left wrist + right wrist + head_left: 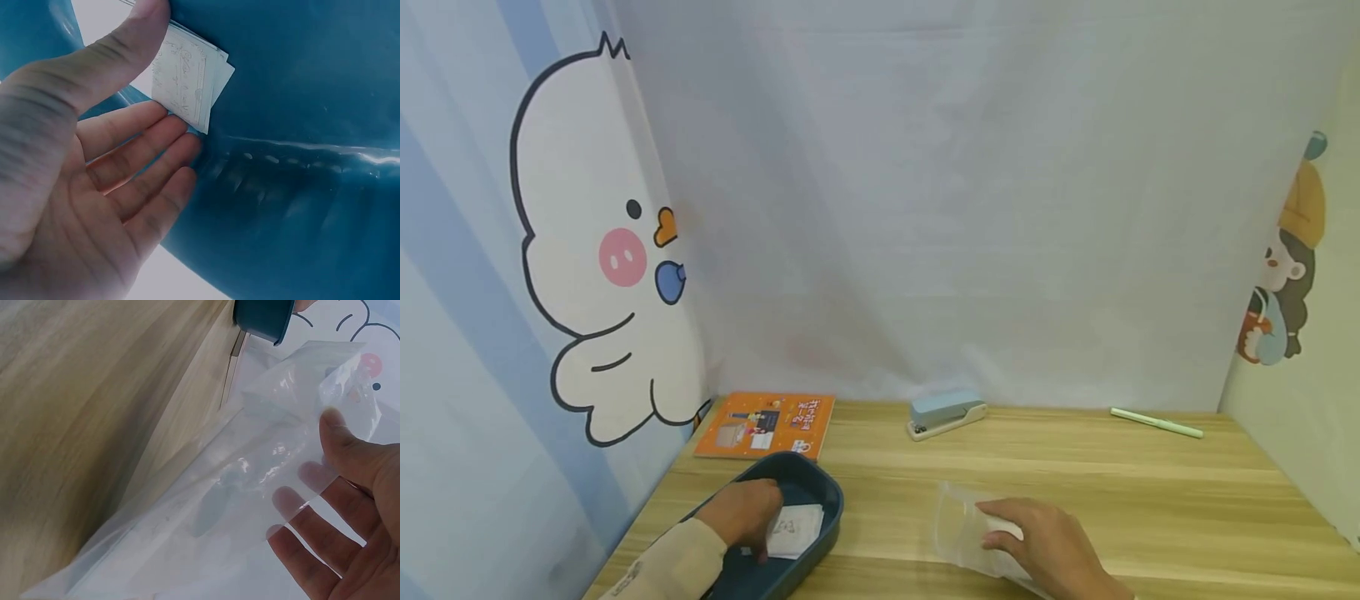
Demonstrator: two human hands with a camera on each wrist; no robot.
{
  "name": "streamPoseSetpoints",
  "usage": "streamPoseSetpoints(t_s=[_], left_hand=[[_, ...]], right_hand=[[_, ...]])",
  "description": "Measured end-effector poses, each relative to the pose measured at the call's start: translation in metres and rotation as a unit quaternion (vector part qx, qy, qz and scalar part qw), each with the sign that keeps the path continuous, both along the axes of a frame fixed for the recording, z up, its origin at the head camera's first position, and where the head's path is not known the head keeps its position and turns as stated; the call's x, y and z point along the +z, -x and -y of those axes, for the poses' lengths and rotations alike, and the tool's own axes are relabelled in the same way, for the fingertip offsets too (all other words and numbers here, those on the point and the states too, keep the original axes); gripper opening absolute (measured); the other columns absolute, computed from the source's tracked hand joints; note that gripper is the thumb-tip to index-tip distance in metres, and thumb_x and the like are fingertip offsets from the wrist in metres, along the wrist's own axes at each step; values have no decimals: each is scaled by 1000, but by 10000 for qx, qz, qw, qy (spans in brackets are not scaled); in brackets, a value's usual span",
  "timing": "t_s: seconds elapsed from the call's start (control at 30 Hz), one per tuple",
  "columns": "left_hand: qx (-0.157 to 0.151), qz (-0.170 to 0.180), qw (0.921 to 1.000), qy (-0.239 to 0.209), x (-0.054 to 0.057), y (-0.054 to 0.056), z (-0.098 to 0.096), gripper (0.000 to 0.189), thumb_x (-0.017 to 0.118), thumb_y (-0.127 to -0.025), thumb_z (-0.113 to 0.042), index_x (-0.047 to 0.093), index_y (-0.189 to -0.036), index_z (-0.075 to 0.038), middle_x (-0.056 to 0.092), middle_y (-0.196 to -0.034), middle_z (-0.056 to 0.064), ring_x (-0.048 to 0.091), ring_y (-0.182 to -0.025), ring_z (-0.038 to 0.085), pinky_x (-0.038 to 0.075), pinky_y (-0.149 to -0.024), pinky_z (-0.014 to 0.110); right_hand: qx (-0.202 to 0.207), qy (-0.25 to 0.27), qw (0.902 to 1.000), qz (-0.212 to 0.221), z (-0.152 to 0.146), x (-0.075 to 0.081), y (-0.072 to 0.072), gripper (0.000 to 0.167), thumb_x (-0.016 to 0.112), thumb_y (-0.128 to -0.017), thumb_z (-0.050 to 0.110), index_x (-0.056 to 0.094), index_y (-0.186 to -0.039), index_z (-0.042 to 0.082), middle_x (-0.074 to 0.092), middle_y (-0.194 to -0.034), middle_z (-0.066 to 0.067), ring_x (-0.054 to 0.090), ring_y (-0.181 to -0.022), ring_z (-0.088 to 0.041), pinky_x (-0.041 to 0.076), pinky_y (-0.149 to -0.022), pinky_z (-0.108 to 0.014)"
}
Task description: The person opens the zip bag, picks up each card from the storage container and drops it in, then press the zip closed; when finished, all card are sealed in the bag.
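Observation:
My left hand reaches down into a dark blue tray. There it grips a small stack of white paper cards with printed line drawings. In the left wrist view the thumb crosses the cards and the fingertips meet their lower edge. On the right, my right hand pinches a clear plastic bag by its edge, above the wooden table. Through the film of the bag several fingertips show in the right wrist view, with the thumb on the near side.
An orange book lies behind the tray at the back left. A light blue stapler stands at the back middle of the wooden table, and a pale green pen lies at the back right. Cloth curtains surround the table.

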State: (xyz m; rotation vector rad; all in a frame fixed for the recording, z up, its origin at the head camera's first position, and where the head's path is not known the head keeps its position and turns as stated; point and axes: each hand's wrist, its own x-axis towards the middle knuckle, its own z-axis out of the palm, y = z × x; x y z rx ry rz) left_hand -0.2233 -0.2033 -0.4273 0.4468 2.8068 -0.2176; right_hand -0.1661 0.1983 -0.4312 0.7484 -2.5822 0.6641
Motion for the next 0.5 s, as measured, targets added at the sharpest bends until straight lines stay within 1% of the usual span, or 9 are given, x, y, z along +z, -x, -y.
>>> streamPoseSetpoints(t_s=[0.1, 0.17, 0.3, 0.5], left_hand=[[61, 82, 9999, 14, 1, 1, 0, 43, 98, -62, -29, 69, -87, -10, 53, -85, 0, 51, -73, 16, 55, -83, 42], [32, 55, 10000, -12, 1, 1, 0, 43, 98, -62, -29, 68, -86, -10, 53, -85, 1, 51, -72, 16, 55, -82, 42], [13, -19, 9999, -142, 0, 1, 3, 44, 98, -59, -29, 67, -84, -9, 53, -84, 2, 53, -72, 17, 54, -80, 43], [74, 33, 9994, -348, -1, 2, 7, 46, 98, -59, -30, 67, -85, -8, 54, -85, 3, 54, -74, 18, 54, -80, 45]], right_hand=[[10, 3, 10000, 40, 0, 0, 0, 36, 83, -78, 26, 77, -113, 17, 75, -106, 4, 72, -93, -18, 58, -73, -35], [30, 0, 10000, 12, 1, -1, 1, 36, 83, -78, 27, 77, -113, 17, 75, -106, 5, 72, -93, -18, 58, -73, -35], [77, 29, 9999, -100, 1, -2, 1, 37, 84, -77, 27, 77, -112, 17, 75, -105, 5, 72, -92, -17, 58, -71, -34], [56, 35, 9999, -124, 0, -1, 1, 36, 83, -77, 28, 77, -112, 18, 75, -105, 5, 72, -91, -17, 58, -70, -34]])
